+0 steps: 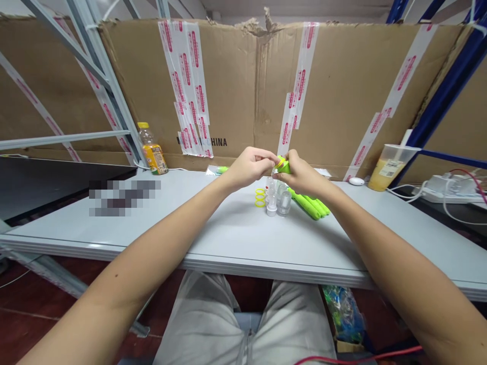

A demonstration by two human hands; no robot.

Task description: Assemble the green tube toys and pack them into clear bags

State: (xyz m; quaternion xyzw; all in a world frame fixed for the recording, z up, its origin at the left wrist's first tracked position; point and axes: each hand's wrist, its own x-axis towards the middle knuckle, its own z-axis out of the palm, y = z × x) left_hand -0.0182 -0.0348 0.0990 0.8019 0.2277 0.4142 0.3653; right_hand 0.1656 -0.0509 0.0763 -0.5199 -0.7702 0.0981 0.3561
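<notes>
My right hand [300, 175] is closed around a bright green plastic piece [283, 165] above the table. A yellow ring [280, 162] sits at the end of that piece. My left hand [249, 165] comes in from the left, thumb and finger pinched together at the yellow ring. Below the hands stand small clear plastic cups [283, 203] and white translucent parts [271, 205]. A short row of loose yellow rings [259, 197] lies left of them. Several long green tubes [310, 205] lie side by side to the right, partly hidden by my right hand.
A cardboard wall [232, 91] closes off the back of the grey table [236, 238]. A juice bottle [152, 149] stands back left. A drink cup [388, 167], a white oval object [356, 181] and a power strip [452, 190] are at right. A plastic bag [344, 312] is below.
</notes>
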